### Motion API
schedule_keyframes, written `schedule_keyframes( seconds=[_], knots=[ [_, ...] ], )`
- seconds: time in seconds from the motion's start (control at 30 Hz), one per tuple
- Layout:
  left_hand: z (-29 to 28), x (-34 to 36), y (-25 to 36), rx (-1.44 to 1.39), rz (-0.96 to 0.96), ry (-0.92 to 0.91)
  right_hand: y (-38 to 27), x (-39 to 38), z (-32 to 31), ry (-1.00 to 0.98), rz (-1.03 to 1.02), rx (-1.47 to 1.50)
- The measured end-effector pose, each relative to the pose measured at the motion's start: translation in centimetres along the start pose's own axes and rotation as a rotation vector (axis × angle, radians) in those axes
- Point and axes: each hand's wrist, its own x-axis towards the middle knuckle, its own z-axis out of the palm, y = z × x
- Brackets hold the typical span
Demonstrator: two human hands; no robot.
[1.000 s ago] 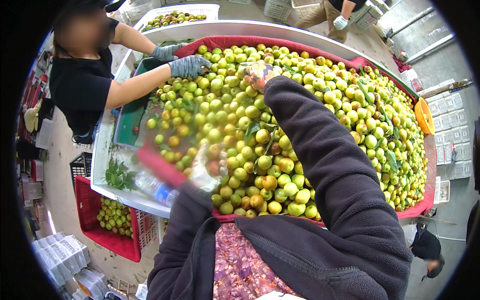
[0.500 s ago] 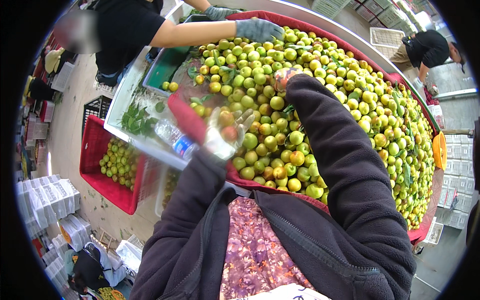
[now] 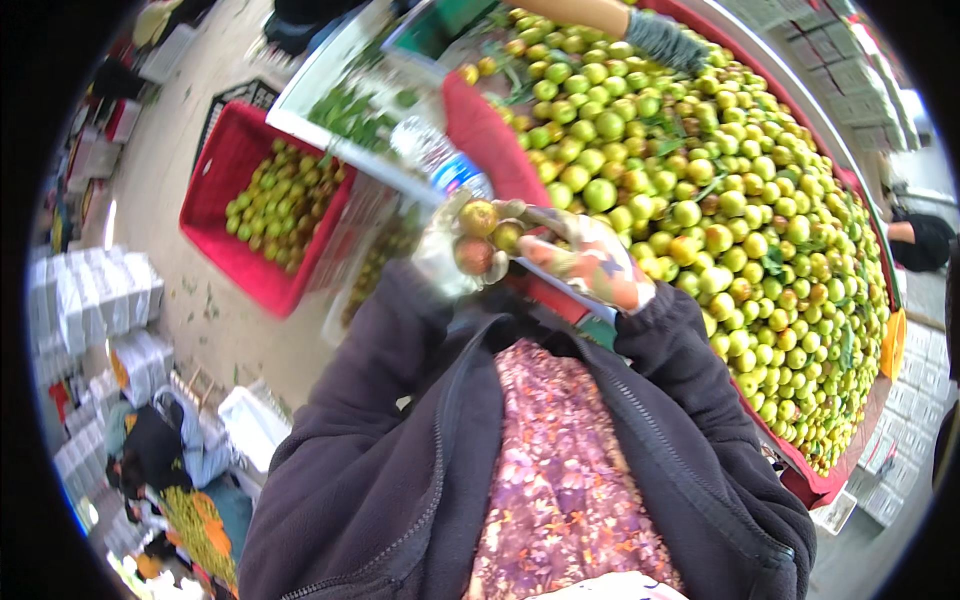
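Observation:
My left hand (image 3: 440, 252), in a pale glove, cups two reddish-green plums (image 3: 477, 217) in front of my chest. Beside it my right hand (image 3: 598, 262), in a white glove with orange patches, has its fingers curled at a smaller greenish plum (image 3: 508, 236). The two hands nearly meet over the near edge of the sorting table. Whether more fruit lies in the right palm is hidden by the fingers. A large heap of green-yellow plums (image 3: 740, 240) spreads to the right of my hands.
A clear plastic bottle (image 3: 437, 155) lies beside a red cloth (image 3: 495, 140) on the table's rim. Loose leaves (image 3: 352, 118) sit behind it. At left stands a red crate (image 3: 222, 170) with plums inside. A co-worker's grey-gloved hand (image 3: 665, 42) rests on the far heap.
My right hand has come back from the heap to meet the left hand near my chest. The left hand has drawn closer with its plums. The view has shifted, and the co-worker's hand remains on the heap.

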Motion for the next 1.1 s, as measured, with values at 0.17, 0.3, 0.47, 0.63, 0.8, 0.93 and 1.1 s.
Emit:
schedule_keyframes(
  seconds=[0.17,0.3,0.47,0.63,0.8,0.93,1.1],
  knots=[
    [-8.8,-12.4,-0.6,-0.089,0.297,0.232,1.3,-0.4,6.9,-0.075,0.161,0.423],
    [-18.7,-20.0,-1.1,0.010,0.554,0.993,4.5,2.0,13.0,-0.135,0.271,0.557],
    [-26.7,-26.5,-0.8,0.031,0.575,1.424,4.8,2.2,16.1,-0.118,0.083,0.297],
    [-23.8,-27.3,-0.3,0.196,0.687,1.202,3.8,0.1,11.5,0.158,0.133,0.272],
    [-13.9,-18.6,3.3,0.896,0.737,0.801,6.0,-1.8,4.6,0.744,-0.295,-0.495],
    [-5.6,-6.6,6.0,1.078,0.623,0.393,8.3,-2.7,-0.9,0.904,-0.139,-0.879],
    [3.3,12.2,4.1,1.656,0.302,-0.041,10.5,0.3,-4.7,0.714,0.116,-0.975]
  ],
)
